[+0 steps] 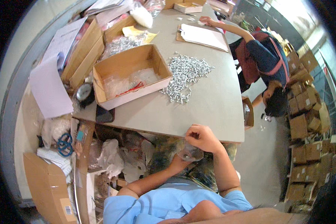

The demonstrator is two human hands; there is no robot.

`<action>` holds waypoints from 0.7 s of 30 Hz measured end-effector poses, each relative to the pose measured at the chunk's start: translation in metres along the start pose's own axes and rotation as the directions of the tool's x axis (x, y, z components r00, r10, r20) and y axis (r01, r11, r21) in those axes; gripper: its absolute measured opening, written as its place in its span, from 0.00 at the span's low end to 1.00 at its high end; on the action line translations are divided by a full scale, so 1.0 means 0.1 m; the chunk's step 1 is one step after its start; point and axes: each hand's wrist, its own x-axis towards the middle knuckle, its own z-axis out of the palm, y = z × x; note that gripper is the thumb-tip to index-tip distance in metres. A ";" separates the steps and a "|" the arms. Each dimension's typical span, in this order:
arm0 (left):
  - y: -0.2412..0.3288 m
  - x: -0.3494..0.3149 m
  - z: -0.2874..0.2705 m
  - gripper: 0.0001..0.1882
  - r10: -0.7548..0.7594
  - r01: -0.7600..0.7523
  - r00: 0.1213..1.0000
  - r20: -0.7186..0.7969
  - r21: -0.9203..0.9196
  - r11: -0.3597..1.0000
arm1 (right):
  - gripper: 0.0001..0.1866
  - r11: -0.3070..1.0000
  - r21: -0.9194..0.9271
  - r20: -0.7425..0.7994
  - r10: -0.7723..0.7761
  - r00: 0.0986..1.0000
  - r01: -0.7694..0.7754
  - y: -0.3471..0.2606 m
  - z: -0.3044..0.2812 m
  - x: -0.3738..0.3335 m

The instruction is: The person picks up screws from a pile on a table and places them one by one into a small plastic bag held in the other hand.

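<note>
Below the near edge of the table, my left hand [178,164] grips a small clear plastic bag [191,154]. My right hand [202,137] is just above the bag at the table edge. Its fingers are curled together, and whatever they hold, if anything, is hidden. Beyond my hands, a loose pile of small silvery screw-like fasteners [184,74] is spread on the grey table [209,100]. Left of the pile stands an open cardboard box [132,95] with clear plastic bags and a red strip inside.
A dark phone [105,114] and a round dial [85,92] lie by the box. Papers [50,87] and cartons crowd the left. A clipboard [203,36] lies farther back. Across the table a co-worker [267,59] bends down, one hand on the tabletop. Stacked cartons [304,128] line the right.
</note>
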 end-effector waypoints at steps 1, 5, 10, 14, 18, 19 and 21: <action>-0.02 0.03 0.00 0.12 -0.036 0.034 0.999 0.018 0.060 0.998 | 0.04 0.999 0.046 -0.040 0.012 0.999 -0.010 0.03 -0.01 -0.01; 0.09 0.12 -0.06 0.14 -0.159 0.140 0.982 0.101 0.175 0.975 | 0.05 0.998 0.005 -0.137 -0.065 0.988 0.067 0.10 0.02 -0.04; -0.09 0.06 -0.13 0.14 -0.081 0.046 0.990 0.117 0.272 0.961 | 0.06 0.995 -0.014 -0.174 -0.099 0.980 0.098 0.11 0.06 -0.10; 0.03 0.01 -0.52 0.18 -0.295 0.169 0.938 0.183 0.501 0.849 | 0.09 0.974 -0.177 -0.180 -0.175 0.968 0.143 0.05 0.17 -0.31; 0.67 -0.11 -1.00 0.25 -0.276 0.136 0.844 0.461 0.313 0.940 | 0.12 0.887 -0.213 0.069 -0.404 0.912 0.409 -0.33 0.32 -0.58; 0.86 -0.16 -1.03 0.26 -0.274 0.169 0.812 0.514 0.243 0.955 | 0.15 0.848 -0.309 0.146 -0.405 0.902 0.431 -0.34 0.43 -0.61; 1.16 -0.20 -1.02 0.29 -0.244 0.239 0.739 0.629 0.094 0.966 | 0.12 0.852 -0.264 0.234 -0.398 0.887 0.452 -0.47 0.45 -0.68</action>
